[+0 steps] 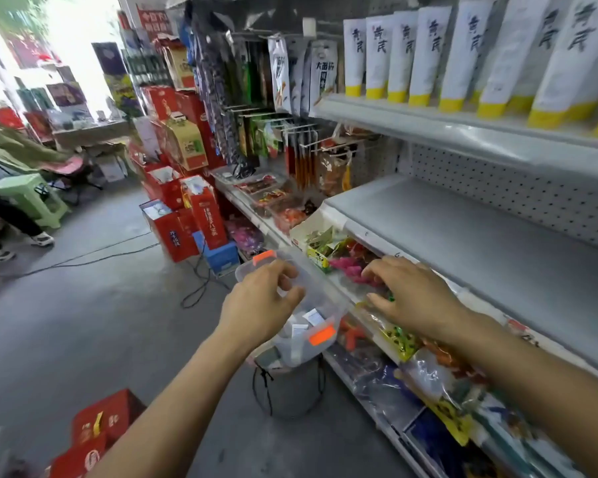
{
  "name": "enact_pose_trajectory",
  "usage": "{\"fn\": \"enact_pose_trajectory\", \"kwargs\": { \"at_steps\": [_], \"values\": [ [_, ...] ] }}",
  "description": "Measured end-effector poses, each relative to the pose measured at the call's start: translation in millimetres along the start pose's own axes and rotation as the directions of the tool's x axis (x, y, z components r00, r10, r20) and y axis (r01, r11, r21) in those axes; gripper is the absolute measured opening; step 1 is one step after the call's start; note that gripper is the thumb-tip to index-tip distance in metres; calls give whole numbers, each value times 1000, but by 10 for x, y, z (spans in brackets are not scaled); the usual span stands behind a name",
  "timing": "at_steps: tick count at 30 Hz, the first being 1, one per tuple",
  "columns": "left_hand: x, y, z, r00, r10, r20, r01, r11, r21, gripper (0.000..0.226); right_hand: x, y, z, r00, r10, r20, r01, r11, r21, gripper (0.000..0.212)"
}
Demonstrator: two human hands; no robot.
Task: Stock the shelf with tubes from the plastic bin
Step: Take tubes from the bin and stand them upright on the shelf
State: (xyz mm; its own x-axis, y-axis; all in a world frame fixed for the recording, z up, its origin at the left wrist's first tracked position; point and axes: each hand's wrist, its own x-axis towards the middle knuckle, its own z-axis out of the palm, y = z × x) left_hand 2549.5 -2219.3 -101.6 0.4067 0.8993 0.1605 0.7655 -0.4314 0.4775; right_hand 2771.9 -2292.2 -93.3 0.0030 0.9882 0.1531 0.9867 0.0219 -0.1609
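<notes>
At centre frame the left hand [259, 301] curls its grip around the clear plastic bin's [320, 310] near rim, steadying it beside the empty grey shelf [463, 222], seemingly so the right hand [408, 291], fingers spread and empty, can fetch the white tubes [306, 326] inside.

Clear glossy plastic bin [311, 288]; matt grey metal shelf [463, 229], perforated back.

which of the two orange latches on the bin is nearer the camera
The orange latch at the plastic bin's near end, below the left hand. The other latch sits at the far end, beyond that hand's fingers.
</notes>
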Motion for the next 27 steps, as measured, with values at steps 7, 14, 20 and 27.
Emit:
{"fn": "enact_pose_trajectory", "kwargs": {
  "at_steps": [7,14,20,27],
  "values": [
    [802,-902,623,961,-138,238,140,990,6,27,1223,-163,971,976,46,213,-82,983,166,29],
    [1624,-1636,1641,849,-368,378,456,873,-175,33,2249,274,2243,870,139,473,-275,933,231,22],
    [2301,-2301,2892,651,-537,536,682,723,-104,47,2913,762,3686,664,226,712,-414,905,99,24],
    [2509,-2811,4254,439,-654,615,670,695,261,72,3090,998,5115,447,382,809,-456,875,-161,58]
  ]
}}
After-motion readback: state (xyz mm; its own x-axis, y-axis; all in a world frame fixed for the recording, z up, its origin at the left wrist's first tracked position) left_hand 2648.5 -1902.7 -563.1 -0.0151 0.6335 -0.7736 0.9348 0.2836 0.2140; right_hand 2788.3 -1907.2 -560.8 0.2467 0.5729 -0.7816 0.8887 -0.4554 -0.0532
